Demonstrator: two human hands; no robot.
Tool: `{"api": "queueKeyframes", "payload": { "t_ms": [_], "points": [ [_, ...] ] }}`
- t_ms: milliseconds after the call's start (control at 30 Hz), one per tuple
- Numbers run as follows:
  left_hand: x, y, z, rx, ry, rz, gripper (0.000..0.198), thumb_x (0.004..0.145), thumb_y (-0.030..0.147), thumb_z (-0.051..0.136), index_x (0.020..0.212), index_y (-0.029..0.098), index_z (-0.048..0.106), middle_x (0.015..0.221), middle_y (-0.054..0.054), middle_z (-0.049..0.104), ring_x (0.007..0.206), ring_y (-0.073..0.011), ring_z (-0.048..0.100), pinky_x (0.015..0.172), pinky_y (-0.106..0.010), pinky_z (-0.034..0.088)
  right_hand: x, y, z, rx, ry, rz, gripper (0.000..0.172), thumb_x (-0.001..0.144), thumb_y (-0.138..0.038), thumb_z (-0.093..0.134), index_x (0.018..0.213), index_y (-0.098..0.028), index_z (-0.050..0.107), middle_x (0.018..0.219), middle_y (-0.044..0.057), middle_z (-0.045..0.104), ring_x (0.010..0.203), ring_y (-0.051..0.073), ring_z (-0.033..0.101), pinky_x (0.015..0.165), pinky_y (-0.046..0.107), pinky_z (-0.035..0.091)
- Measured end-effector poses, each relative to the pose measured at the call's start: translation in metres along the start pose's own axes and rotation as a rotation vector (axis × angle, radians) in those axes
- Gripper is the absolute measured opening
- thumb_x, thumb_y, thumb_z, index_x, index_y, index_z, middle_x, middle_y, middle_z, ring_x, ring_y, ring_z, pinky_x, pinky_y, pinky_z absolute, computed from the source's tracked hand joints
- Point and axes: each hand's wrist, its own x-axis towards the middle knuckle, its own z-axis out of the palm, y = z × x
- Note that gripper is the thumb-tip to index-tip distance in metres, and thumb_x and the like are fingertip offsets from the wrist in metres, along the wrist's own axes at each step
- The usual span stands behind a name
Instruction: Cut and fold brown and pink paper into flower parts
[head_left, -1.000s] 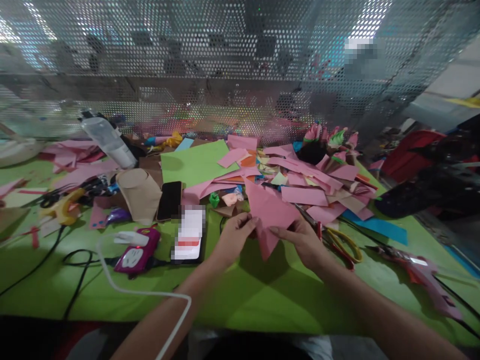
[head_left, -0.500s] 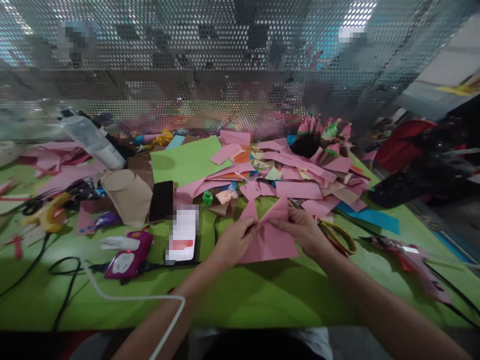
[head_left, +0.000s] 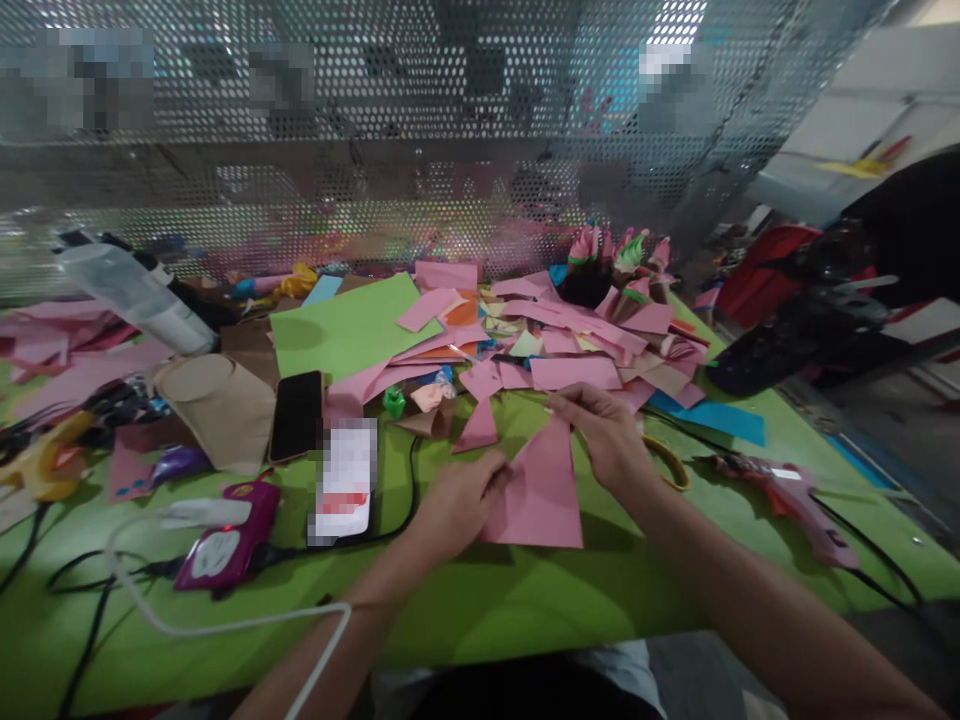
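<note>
A sheet of pink paper (head_left: 541, 495) with slanted upper edges stands between my hands over the near middle of the green table. My left hand (head_left: 469, 495) is closed on its left edge, fingertips pinching it. My right hand (head_left: 604, 430) pinches the sheet's top corner between thumb and fingers. Just beyond my left hand lies a small pink triangular piece (head_left: 478, 428). Yellow-handled scissors (head_left: 666, 462) lie to the right, partly hidden behind my right wrist.
Pink scraps (head_left: 577, 373) pile up at the back beside a green sheet (head_left: 345, 335). A lit phone (head_left: 346, 480), a dark phone (head_left: 297, 416), a magenta power block (head_left: 226, 540) and cables lie left. A pink glue gun (head_left: 795, 500) lies right; a bottle (head_left: 139, 295) leans back left.
My right hand has moved up to the sheet's top corner, and my left hand has slid lower along its left side. The whole view has shifted, so the table's things appear further left.
</note>
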Motion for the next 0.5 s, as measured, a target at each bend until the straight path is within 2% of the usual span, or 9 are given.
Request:
{"api": "queueKeyframes", "payload": {
  "t_ms": [100,167,233,300,333,400,500],
  "points": [
    [0.001,-0.002,0.001,-0.023,0.002,-0.02,0.028,0.095,0.035,0.047,0.073,0.022,0.058,0.065,-0.001,0.06,0.06,-0.019,0.054,0.06,-0.028,0.033,0.007,-0.006,-0.007,0.025,0.045,-0.034,0.024,0.075,-0.048,0.074,0.075,-0.024,0.067,0.066,-0.001,0.059,0.061,0.014,0.05,0.058,0.028,0.04],
    [0.002,-0.005,0.001,-0.05,0.025,-0.036,0.026,0.095,0.033,0.047,0.076,0.021,0.06,0.072,-0.003,0.065,0.067,-0.0201,0.057,0.063,-0.029,0.036,0.006,-0.008,-0.005,0.041,-0.025,-0.021,0.029,0.077,-0.052,0.07,0.085,-0.025,0.07,0.069,-0.001,0.06,0.063,0.015,0.052,0.059,0.028,0.041],
    [0.003,-0.008,0.001,-0.073,0.051,-0.046,0.022,0.093,0.03,0.047,0.081,0.021,0.063,0.079,-0.004,0.068,0.072,-0.0208,0.059,0.066,-0.029,0.039,0.001,-0.007,0.001,0.034,-0.158,0.05,0.035,0.072,-0.053,0.075,0.09,-0.024,0.071,0.07,-0.001,0.062,0.065,0.016,0.056,0.06,0.029,0.044],
    [0.004,-0.009,0.001,-0.092,0.052,-0.039,0.022,0.093,0.03,0.046,0.084,0.02,0.064,0.082,-0.005,0.069,0.075,-0.0205,0.06,0.068,-0.029,0.041,-0.005,-0.004,0.007,0.012,-0.249,0.16,0.037,0.061,-0.05,0.084,0.081,-0.021,0.071,0.067,-0.001,0.064,0.063,0.016,0.058,0.06,0.029,0.046],
    [0.005,-0.009,0.001,-0.1,0.044,-0.028,0.023,0.094,0.031,0.046,0.085,0.02,0.063,0.083,-0.004,0.068,0.076,-0.02,0.06,0.069,-0.029,0.041,-0.006,-0.002,0.008,0.008,-0.253,0.204,0.037,0.057,-0.048,0.086,0.075,-0.02,0.071,0.066,0.0,0.066,0.061,0.017,0.059,0.059,0.029,0.046],
    [0.005,-0.009,-0.001,-0.109,0.025,-0.01,0.025,0.095,0.036,0.045,0.084,0.02,0.062,0.082,-0.003,0.067,0.074,-0.0186,0.059,0.068,-0.028,0.041,-0.006,0.0,0.008,0.02,-0.193,0.237,0.036,0.055,-0.047,0.087,0.068,-0.019,0.07,0.064,0.001,0.068,0.057,0.016,0.059,0.055,0.029,0.046],
    [0.005,-0.008,-0.005,-0.098,0.034,-0.01,0.027,0.095,0.039,0.045,0.079,0.02,0.056,0.073,0.001,0.059,0.067,-0.0159,0.054,0.062,-0.026,0.037,0.001,-0.002,0.001,0.098,-0.037,0.193,0.031,0.058,-0.043,0.087,0.071,-0.019,0.073,0.067,0.001,0.071,0.055,0.014,0.059,0.053,0.027,0.046]
  ]
}}
